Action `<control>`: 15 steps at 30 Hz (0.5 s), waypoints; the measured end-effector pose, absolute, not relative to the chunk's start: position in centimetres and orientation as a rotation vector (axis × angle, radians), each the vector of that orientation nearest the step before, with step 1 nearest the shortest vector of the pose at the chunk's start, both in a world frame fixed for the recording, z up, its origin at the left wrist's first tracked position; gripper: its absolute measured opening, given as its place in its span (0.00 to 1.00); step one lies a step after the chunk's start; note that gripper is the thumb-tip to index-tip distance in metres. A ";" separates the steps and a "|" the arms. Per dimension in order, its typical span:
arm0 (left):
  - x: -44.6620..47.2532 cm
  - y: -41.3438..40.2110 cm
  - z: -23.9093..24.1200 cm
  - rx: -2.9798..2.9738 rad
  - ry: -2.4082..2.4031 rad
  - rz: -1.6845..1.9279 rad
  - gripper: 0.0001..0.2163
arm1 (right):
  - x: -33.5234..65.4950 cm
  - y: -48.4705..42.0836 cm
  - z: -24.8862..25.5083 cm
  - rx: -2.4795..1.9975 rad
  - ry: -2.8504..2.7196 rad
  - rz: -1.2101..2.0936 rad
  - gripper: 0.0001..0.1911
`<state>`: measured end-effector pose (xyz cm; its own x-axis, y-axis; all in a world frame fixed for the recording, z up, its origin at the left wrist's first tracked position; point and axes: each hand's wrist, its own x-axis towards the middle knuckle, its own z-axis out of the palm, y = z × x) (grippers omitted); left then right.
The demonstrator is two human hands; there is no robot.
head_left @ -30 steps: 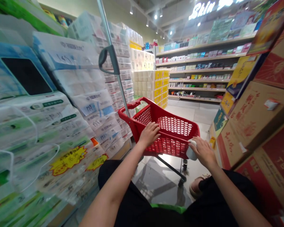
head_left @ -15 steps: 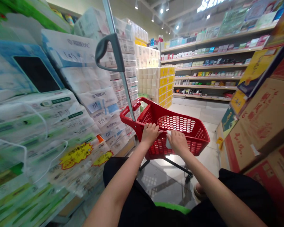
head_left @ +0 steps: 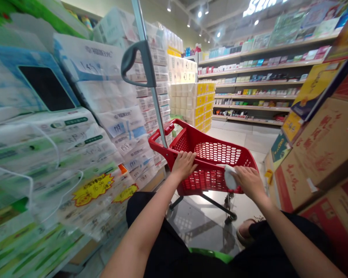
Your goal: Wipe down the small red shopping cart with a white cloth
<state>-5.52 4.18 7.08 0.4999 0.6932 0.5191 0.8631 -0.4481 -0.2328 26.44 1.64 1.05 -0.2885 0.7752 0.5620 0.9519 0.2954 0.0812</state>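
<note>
The red cart [head_left: 205,167] stands just off centre toward 4 o'clock; the left hand [head_left: 185,166], at the cart's 8 o'clock, has its fingers together and clamped over the near rim. The right hand [head_left: 248,180], at the cart's 4 o'clock, has its fingers clamped on a white cloth [head_left: 230,177] by the near side; packs [head_left: 104,87] stack up toward 9 o'clock, boxes [head_left: 324,143] toward 3.

Red perforated basket [head_left: 195,137], white cloth [head_left: 230,179], grey handle [head_left: 151,69], yellow sign [head_left: 94,189]
</note>
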 end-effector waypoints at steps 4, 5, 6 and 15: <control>-4.8 3.9 7.0 -2.277 -1.270 -0.461 0.22 | 30.8 1.5 -0.2 -1.611 -2.122 -0.544 0.20; -4.6 3.8 6.9 -2.275 -1.273 -0.460 0.23 | 31.2 1.5 -0.3 -1.619 -2.123 -0.520 0.20; -4.3 3.7 6.9 -2.273 -1.276 -0.461 0.24 | 31.3 1.6 -0.2 -1.620 -2.133 -0.492 0.20; -1.4 3.6 6.4 -2.238 -1.303 -0.517 0.27 | 18.6 4.0 3.3 -1.425 -2.227 -0.376 0.18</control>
<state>-1.35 3.58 6.39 0.4707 0.6911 0.5486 0.8791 -0.4200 -0.2252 18.56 4.02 3.34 -0.3530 0.7775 0.5205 0.9053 0.4242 -0.0198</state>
